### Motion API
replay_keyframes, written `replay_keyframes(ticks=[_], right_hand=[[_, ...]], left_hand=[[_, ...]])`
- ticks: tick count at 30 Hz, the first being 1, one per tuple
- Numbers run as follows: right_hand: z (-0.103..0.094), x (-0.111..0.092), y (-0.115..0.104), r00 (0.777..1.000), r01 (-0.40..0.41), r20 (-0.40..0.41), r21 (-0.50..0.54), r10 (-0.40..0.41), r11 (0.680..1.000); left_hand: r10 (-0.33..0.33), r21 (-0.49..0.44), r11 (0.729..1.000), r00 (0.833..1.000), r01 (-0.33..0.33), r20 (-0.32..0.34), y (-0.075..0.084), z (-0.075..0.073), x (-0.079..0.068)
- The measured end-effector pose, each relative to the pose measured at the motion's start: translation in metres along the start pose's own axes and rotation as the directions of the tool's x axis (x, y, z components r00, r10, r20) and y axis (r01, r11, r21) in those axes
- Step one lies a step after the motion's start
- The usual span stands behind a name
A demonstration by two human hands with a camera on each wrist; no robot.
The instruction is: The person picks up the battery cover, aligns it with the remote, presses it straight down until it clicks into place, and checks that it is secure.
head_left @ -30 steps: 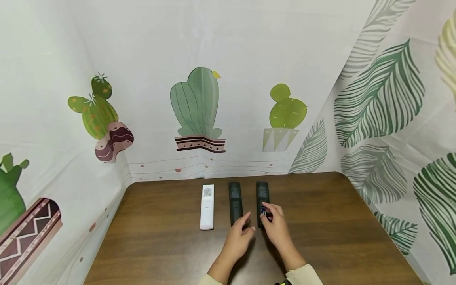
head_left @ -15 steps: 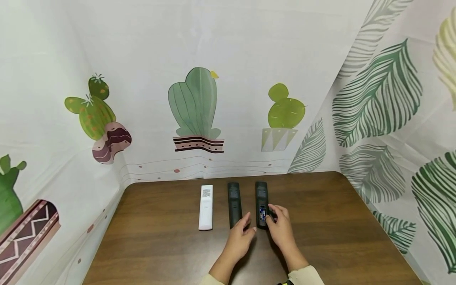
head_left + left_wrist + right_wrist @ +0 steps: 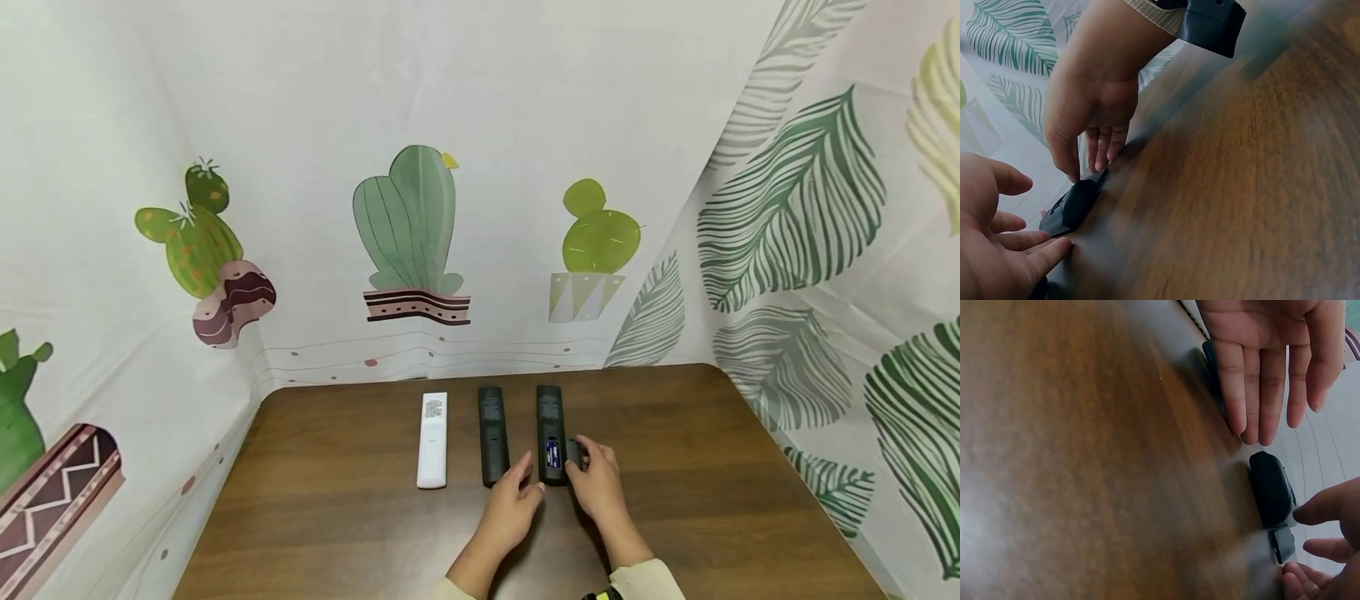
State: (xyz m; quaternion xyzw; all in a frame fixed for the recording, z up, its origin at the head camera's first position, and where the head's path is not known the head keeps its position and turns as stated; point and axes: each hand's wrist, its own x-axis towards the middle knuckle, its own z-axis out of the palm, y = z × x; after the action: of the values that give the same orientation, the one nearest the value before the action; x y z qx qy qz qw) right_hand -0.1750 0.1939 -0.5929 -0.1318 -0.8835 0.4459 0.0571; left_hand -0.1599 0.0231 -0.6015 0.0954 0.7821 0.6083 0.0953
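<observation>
A person's right hand (image 3: 597, 483) pinches a small black cover (image 3: 573, 452) just to the right of a black remote (image 3: 550, 408), whose bay shows blue batteries (image 3: 552, 453); the left hand (image 3: 513, 504), fingers extended and grasping nothing, hovers near the lower end of a second black remote (image 3: 492, 433), partly hiding it from the right wrist view; a white remote (image 3: 432, 450) lies farther left; beneath spreads a brown wood-grain table (image 3: 337, 500); behind, a white backdrop (image 3: 495, 100) bears printed cacti and leaves.

The right grip (image 3: 598, 482) pinches a small black cover (image 3: 574, 452) beside the rightmost remote (image 3: 551, 415), whose blue batteries (image 3: 552, 453) lie exposed.
</observation>
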Motion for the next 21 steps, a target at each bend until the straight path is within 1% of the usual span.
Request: replay_keyframes(ticks=[10,12,17,21], right_hand=[[-0.001,0.001,0.001,0.999,-0.031,0.035,-0.027,0.032,0.999],[-0.001,0.002,0.001,0.999,-0.021,0.026,-0.033,0.022,0.999],[0.0,0.005,0.004,1.0,-0.006,0.007,-0.047,0.007,0.999],[-0.002,0.007,0.005,1.0,-0.003,0.009,-0.051,0.003,0.999]], left_hand=[[-0.014,0.03,0.999,1.0,0.014,0.007,-0.002,0.006,0.003],[-0.015,0.048,0.999,1.0,0.015,0.005,-0.002,0.008,0.004],[0.0,0.13,0.991,1.0,-0.001,0.007,-0.001,0.011,0.006],[0.014,0.175,0.984,1.0,-0.013,-0.002,-0.001,0.014,0.008]])
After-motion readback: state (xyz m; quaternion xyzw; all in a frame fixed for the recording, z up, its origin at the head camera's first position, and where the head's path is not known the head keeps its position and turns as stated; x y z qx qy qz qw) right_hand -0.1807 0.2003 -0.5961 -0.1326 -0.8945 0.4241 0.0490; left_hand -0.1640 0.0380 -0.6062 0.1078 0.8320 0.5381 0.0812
